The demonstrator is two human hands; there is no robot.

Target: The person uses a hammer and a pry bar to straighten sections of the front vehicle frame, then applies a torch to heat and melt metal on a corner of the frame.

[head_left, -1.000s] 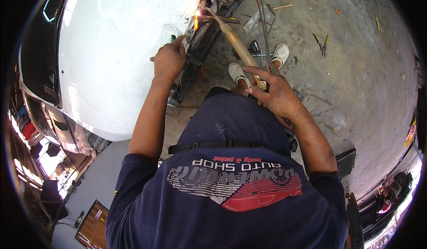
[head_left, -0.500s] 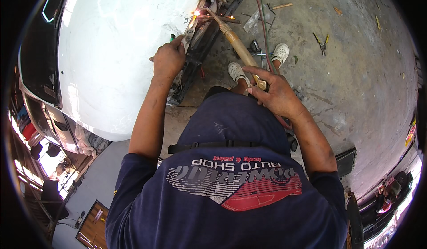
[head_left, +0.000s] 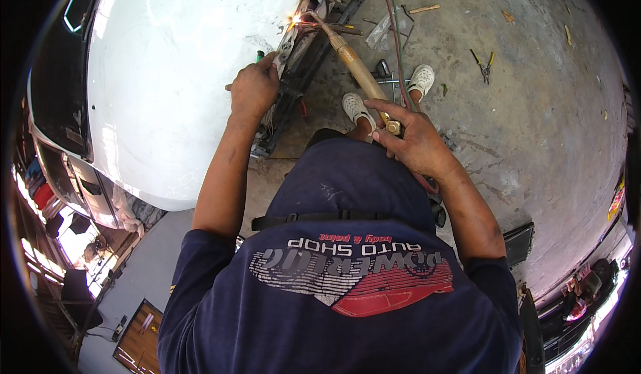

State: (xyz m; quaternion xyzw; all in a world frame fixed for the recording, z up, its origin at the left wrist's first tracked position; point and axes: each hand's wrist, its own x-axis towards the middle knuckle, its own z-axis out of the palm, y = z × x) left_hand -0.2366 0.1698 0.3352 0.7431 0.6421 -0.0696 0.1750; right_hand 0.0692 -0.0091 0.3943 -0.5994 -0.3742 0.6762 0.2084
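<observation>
My right hand [head_left: 417,139] is closed around the valve end of a brass gas torch [head_left: 358,70]. The torch slants up and left, and its bent tip meets a bright flame [head_left: 296,19] at the front edge of a white car hood [head_left: 173,93]. Closed fingers of my left hand [head_left: 255,88] rest at that edge, beside a bare metal strip [head_left: 286,48] below the flame. A small green piece [head_left: 260,56] and a brownish stub show by the left hand; what it grips is mostly hidden.
A dark metal frame [head_left: 294,83] runs along the hood's front. Red and green hoses [head_left: 398,47] cross the concrete floor near my white clogs [head_left: 421,79]. Yellow-handled pliers [head_left: 484,67], a stick [head_left: 424,9] and clear plastic [head_left: 379,33] lie further right.
Both hands and the torch stay almost still. The glow at the tip has changed shape, with a more orange flame now and less glow along the metal strip.
</observation>
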